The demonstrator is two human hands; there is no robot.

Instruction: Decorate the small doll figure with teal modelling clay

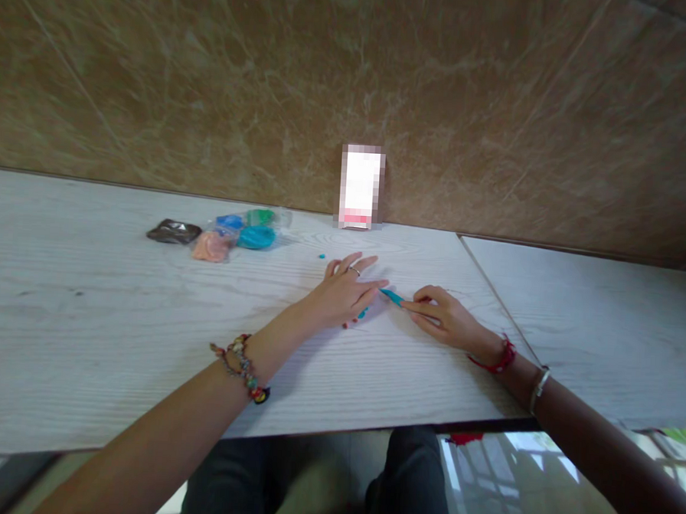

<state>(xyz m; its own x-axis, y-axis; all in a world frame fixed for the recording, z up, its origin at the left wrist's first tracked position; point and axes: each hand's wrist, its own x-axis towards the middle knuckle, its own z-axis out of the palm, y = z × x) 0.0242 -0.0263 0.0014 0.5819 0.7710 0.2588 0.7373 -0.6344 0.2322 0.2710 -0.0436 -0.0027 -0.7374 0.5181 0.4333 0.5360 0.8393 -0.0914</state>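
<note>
Head view: thin teal stick (392, 297), pointy at one end, pinched by fingers of right hand (448, 318); left hand (344, 296) fingers apart, near tip.

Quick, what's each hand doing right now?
Right hand: closed, holding the teal pointed tool.
Left hand: fingers partly spread by the tool's tip; whether it holds anything can't be told.

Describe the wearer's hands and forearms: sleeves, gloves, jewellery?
Both bare, no gloves; no sleeves in view. Left hand: thin ring on one finger, multicolour braided bracelet with loose ends at the wrist. Right hand: red cord at the wrist, silvery bangle further up.
</note>
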